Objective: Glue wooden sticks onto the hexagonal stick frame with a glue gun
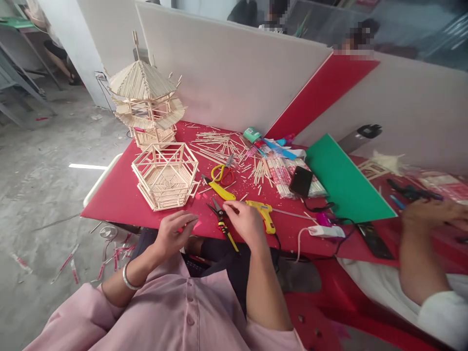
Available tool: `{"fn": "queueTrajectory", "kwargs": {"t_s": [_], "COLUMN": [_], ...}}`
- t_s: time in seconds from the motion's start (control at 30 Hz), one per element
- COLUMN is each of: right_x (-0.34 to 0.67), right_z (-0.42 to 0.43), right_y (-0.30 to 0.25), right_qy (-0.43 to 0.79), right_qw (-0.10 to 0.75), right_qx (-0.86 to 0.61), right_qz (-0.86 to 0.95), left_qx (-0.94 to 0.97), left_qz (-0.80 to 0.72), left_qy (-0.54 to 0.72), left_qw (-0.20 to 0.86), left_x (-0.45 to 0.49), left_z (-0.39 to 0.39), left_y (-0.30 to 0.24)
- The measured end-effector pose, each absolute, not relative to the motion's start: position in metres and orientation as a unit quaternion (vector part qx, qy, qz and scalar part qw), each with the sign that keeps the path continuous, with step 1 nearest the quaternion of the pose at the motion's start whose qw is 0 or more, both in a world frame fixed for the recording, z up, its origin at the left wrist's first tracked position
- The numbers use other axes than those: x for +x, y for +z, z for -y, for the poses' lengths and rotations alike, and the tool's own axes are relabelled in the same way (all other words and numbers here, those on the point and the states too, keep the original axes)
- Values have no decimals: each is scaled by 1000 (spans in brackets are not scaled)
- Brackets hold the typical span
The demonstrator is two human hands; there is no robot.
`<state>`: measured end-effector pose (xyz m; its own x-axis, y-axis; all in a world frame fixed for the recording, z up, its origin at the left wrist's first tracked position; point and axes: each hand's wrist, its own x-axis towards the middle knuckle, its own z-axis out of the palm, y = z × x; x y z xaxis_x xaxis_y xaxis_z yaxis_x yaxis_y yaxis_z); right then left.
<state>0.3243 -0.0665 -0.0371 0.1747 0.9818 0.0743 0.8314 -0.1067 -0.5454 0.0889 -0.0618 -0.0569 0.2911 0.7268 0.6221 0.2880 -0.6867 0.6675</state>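
Note:
My left hand point(174, 233) rests at the front edge of the red table point(120, 195), fingers curled, pinching something thin I cannot make out. My right hand point(244, 220) lies palm down beside it, fingers bent over a small stick by the black-and-yellow cutters point(224, 223). A yellow glue gun point(263, 212) lies just right of that hand. A hexagonal stick frame point(165, 174) stands just beyond my left hand. Behind it rises a stick pagoda model point(146, 100).
Loose sticks point(215, 146), yellow scissors point(221, 171), stick packets point(281, 173), a black phone point(301, 181) and a green board point(345, 180) cover the table. Another person's arm point(420, 243) works at the right. White and red partition panels point(234, 73) stand behind.

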Motion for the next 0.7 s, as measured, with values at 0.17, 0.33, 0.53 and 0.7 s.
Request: {"fn": "queueTrajectory", "kwargs": {"t_s": [0.17,0.33,0.53,0.7], "right_x": [389,433,444,456], "right_z": [17,-43,-87,-115], "right_y": [-12,-19,-41,-49], "right_qy": [126,115,127,91], "right_qw": [131,80,41,22], "right_qx": [-818,-868,-876,-883], "right_qz": [546,476,464,460], "left_qx": [749,679,612,589], "left_qz": [-352,-395,-426,-418], "left_qy": [464,439,422,414], "left_qw": [316,436,516,554], "left_x": [112,121,126,131], "left_z": [48,39,30,24], "left_y": [-61,-65,-74,-79]}}
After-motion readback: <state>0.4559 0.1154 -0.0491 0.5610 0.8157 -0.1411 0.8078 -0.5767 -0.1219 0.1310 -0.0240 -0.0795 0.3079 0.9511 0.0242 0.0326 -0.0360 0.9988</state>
